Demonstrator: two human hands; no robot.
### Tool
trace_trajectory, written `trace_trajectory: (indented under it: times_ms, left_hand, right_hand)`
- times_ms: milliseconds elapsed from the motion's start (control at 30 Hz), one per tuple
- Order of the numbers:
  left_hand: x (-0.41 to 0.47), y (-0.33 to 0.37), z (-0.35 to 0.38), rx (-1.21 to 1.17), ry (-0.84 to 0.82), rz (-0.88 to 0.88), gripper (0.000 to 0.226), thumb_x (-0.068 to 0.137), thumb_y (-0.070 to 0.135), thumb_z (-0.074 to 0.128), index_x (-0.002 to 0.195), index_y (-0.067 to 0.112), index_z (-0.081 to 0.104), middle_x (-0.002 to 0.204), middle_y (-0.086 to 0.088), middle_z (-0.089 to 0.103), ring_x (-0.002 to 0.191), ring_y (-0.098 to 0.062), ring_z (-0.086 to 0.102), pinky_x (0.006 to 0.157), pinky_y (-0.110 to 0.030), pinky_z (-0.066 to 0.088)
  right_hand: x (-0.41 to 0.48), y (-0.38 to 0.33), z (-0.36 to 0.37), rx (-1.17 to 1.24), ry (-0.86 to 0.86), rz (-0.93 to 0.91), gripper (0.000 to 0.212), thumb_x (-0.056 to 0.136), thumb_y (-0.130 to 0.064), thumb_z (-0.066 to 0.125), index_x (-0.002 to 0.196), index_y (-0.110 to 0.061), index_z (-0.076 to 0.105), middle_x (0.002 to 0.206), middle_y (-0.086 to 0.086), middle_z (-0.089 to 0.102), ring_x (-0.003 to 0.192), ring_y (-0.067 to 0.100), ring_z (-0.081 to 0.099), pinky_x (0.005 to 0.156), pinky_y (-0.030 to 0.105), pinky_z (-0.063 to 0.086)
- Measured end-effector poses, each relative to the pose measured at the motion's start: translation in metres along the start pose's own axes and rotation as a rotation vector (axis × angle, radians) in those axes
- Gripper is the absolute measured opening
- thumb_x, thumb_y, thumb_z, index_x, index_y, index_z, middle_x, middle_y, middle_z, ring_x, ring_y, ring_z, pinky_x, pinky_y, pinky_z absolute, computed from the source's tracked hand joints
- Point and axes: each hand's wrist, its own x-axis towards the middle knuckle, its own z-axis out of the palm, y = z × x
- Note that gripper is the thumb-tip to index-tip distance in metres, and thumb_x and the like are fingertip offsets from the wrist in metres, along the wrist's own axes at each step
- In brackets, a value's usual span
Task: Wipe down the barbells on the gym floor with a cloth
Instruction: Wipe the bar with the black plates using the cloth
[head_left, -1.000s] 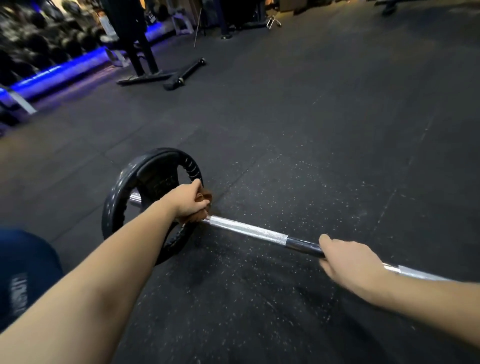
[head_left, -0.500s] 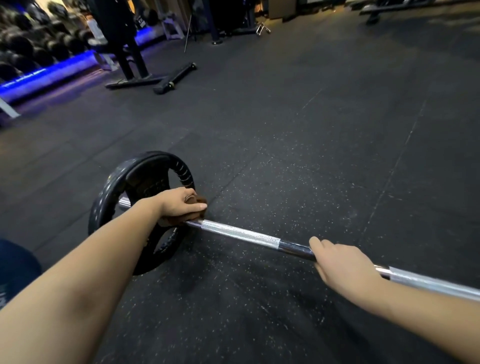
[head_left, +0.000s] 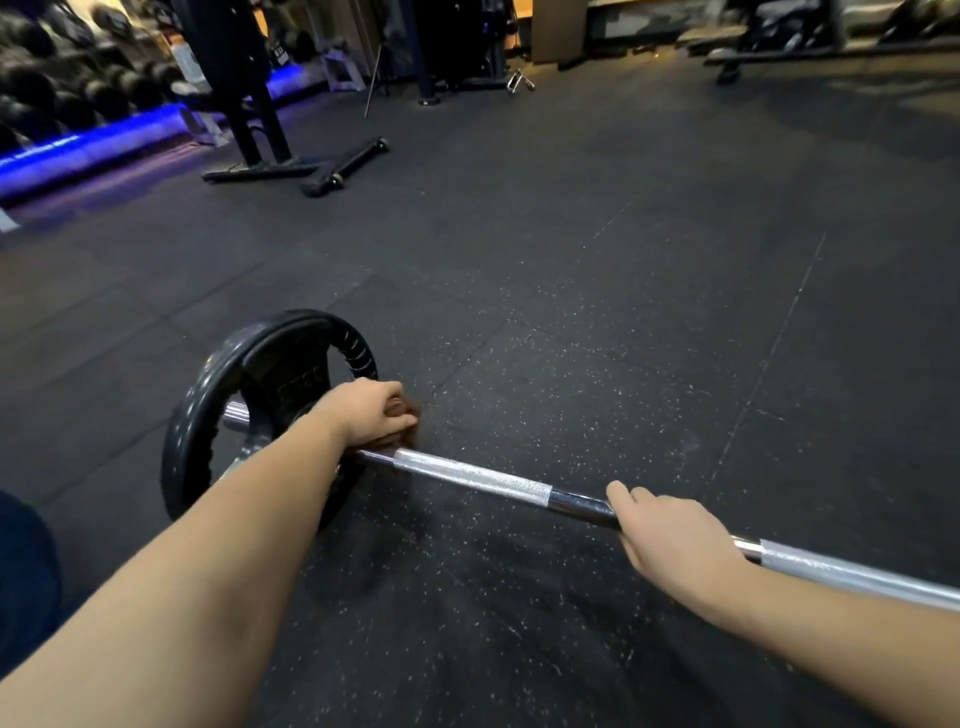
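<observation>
Wiping at the plate end of the barbell (head_left: 472, 477): we are closing the left hand (head_left: 371, 415) around a brown cloth (head_left: 409, 422), with the fingers curled over it and pressing it onto the shaft just beside the weight plate (head_left: 187, 447). We are wrapping the right hand (head_left: 670, 535) around the smooth middle section of the same shaft, well apart from the left, with the fingers curled over the bar (apparently steadying it so that it is not rolling). The barbell is lying on the black rubber floor (head_left: 571, 312), running from the plate at lower left out past the right edge of the view.

On progress, the cloth is sitting where the bare shaft begins, so we are judging the work on this bar to be at an early stage. The knurled stretch between the hands, the part under the right hand and everything beyond it are probably awaiting the cloth, though no smear or shine is confirming this. The far end is lying out of view, and we cannot tell whether other barbells are waiting elsewhere.
</observation>
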Motion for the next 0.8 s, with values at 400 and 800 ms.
trace_trajectory:
  times_ms: [400,800]
  left_hand:
    - [-0.01,0.073,0.009,-0.341,0.055,0.092,0.037,0.088,0.074,0.053,0.093,0.039,0.064,0.096,0.013,0.073,0.097,-0.018,0.065,0.091,-0.036,0.049]
    - [-0.014,-0.01,0.012,-0.046,0.202,-0.114,0.034,0.096,0.058,0.056,0.097,0.024,0.06,0.104,-0.006,0.074,0.101,-0.035,0.067,0.074,-0.036,0.041]
  right_hand:
    - [0.011,0.008,0.006,0.001,0.037,-0.009,0.018,0.096,-0.014,0.048,0.106,-0.021,0.035,0.077,-0.004,0.036,0.055,0.021,0.038,0.048,0.034,0.026]
    - [0.01,0.011,0.008,-0.003,0.062,-0.021,0.02,0.095,-0.011,0.048,0.104,-0.02,0.032,0.072,-0.004,0.03,0.051,0.021,0.033,0.044,0.034,0.018]
